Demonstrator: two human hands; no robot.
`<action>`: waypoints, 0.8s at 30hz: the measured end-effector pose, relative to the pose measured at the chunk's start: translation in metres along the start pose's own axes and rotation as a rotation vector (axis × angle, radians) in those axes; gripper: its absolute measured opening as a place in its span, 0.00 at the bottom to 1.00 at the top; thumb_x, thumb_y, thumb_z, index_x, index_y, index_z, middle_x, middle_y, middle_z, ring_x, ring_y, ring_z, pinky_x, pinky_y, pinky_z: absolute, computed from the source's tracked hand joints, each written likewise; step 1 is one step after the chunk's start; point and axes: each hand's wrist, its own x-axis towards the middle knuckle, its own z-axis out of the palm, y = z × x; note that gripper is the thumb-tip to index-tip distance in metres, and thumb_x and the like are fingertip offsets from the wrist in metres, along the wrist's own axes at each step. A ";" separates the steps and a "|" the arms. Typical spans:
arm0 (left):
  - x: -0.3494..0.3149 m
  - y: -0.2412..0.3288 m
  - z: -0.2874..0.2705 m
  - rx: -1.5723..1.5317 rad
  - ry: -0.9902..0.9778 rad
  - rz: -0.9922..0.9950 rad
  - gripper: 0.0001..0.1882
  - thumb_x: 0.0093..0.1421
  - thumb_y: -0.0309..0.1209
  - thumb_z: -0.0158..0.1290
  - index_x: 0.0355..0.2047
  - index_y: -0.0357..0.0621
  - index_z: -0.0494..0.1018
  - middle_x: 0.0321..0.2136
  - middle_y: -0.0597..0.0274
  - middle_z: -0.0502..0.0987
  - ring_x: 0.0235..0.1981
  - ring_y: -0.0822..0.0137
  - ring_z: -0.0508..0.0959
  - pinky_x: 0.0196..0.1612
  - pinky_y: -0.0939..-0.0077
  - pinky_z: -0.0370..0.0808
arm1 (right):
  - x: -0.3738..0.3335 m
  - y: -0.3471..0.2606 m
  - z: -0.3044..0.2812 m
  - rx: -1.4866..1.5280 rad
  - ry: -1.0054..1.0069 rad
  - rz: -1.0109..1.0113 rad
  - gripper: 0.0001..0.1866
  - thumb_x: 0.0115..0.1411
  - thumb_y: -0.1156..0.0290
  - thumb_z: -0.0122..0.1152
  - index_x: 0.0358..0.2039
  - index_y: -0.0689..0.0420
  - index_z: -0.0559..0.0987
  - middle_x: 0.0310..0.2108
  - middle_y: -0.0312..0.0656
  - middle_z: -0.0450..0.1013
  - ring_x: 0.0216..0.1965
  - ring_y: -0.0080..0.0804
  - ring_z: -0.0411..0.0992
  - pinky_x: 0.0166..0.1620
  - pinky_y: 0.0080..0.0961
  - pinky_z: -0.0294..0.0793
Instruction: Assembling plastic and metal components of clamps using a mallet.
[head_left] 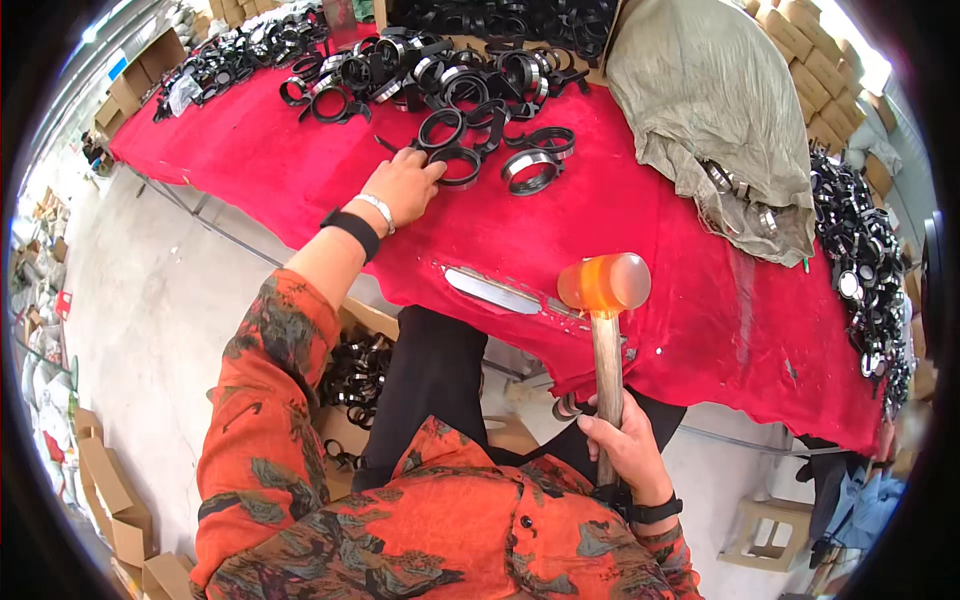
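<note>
My left hand [402, 188] reaches over the red-covered table, its fingers curled against a black ring [458, 182] at the near edge of a heap. Part of that ring is hidden by the fingers. Another black ring [441, 130] lies just beyond it, and a ring with a silver band [530, 172] rests apart to the right. In my right hand [632, 445] is a mallet, gripped low on its wooden handle [607, 365]. The mallet's translucent orange head [604, 283] points up, above the table's front edge.
A heap of black and silver rings [465, 88] covers the far middle of the table [300, 190]. A pale metal strip [492, 291] shows near the front edge. At right is a grey-green sack [715, 110] with rings at its mouth. A box of rings [355, 380] stands below the table.
</note>
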 end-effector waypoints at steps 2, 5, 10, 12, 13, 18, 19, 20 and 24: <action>0.004 -0.002 -0.002 -0.006 -0.126 -0.090 0.22 0.58 0.35 0.51 0.53 0.46 0.66 0.46 0.49 0.71 0.53 0.50 0.68 0.51 0.57 0.70 | -0.003 -0.003 0.004 0.009 0.002 -0.001 0.15 0.55 0.71 0.63 0.40 0.61 0.69 0.23 0.33 0.66 0.18 0.17 0.65 0.22 0.18 0.66; 0.000 -0.010 0.003 -0.006 -0.046 -0.053 0.16 0.58 0.37 0.52 0.46 0.46 0.71 0.42 0.49 0.73 0.50 0.48 0.69 0.49 0.57 0.71 | -0.006 -0.002 0.009 -0.017 0.005 -0.019 0.14 0.56 0.71 0.62 0.39 0.60 0.69 0.23 0.33 0.66 0.18 0.17 0.65 0.21 0.18 0.66; -0.019 0.017 -0.022 -0.290 0.067 -0.094 0.14 0.58 0.41 0.53 0.38 0.45 0.73 0.34 0.48 0.74 0.41 0.47 0.74 0.43 0.56 0.72 | -0.009 -0.001 0.014 -0.046 0.020 -0.028 0.14 0.56 0.70 0.62 0.38 0.60 0.69 0.22 0.32 0.66 0.18 0.17 0.64 0.21 0.17 0.66; -0.021 0.023 -0.025 -0.444 0.131 -0.147 0.16 0.58 0.44 0.52 0.35 0.44 0.73 0.29 0.47 0.74 0.35 0.46 0.75 0.39 0.55 0.72 | -0.010 -0.002 0.015 -0.061 0.023 -0.028 0.13 0.56 0.70 0.62 0.38 0.60 0.69 0.22 0.32 0.66 0.18 0.17 0.64 0.21 0.17 0.66; -0.023 0.032 -0.036 -0.422 0.102 -0.164 0.16 0.58 0.45 0.53 0.33 0.44 0.73 0.27 0.47 0.75 0.33 0.46 0.75 0.37 0.54 0.72 | -0.009 -0.002 0.014 -0.051 0.022 -0.030 0.13 0.56 0.70 0.62 0.37 0.59 0.69 0.22 0.32 0.66 0.18 0.16 0.64 0.21 0.17 0.66; -0.028 0.066 -0.051 -0.823 -0.061 -0.107 0.12 0.58 0.34 0.53 0.33 0.35 0.72 0.21 0.52 0.76 0.22 0.60 0.79 0.26 0.67 0.74 | -0.009 -0.003 0.016 -0.034 0.031 -0.026 0.13 0.56 0.70 0.63 0.36 0.59 0.69 0.22 0.31 0.65 0.18 0.16 0.64 0.21 0.16 0.66; -0.025 0.069 -0.056 -1.056 -0.154 -0.183 0.11 0.59 0.31 0.51 0.35 0.34 0.72 0.22 0.53 0.77 0.21 0.65 0.79 0.25 0.70 0.74 | -0.009 -0.002 0.015 -0.031 0.030 -0.021 0.13 0.56 0.70 0.63 0.36 0.59 0.69 0.22 0.31 0.65 0.18 0.16 0.64 0.21 0.16 0.66; -0.021 0.070 -0.061 -1.289 -0.251 -0.262 0.10 0.59 0.29 0.50 0.37 0.34 0.71 0.23 0.54 0.77 0.20 0.69 0.78 0.23 0.73 0.74 | -0.009 0.000 0.015 -0.034 0.029 -0.023 0.13 0.56 0.70 0.63 0.37 0.59 0.69 0.22 0.31 0.65 0.18 0.16 0.64 0.22 0.16 0.66; 0.006 0.046 -0.051 -0.189 0.253 0.401 0.16 0.53 0.22 0.49 0.44 0.38 0.71 0.43 0.55 0.76 0.50 0.55 0.73 0.48 0.62 0.71 | -0.009 -0.001 0.012 -0.003 0.006 -0.007 0.15 0.56 0.69 0.63 0.39 0.59 0.69 0.23 0.31 0.65 0.19 0.16 0.64 0.22 0.16 0.66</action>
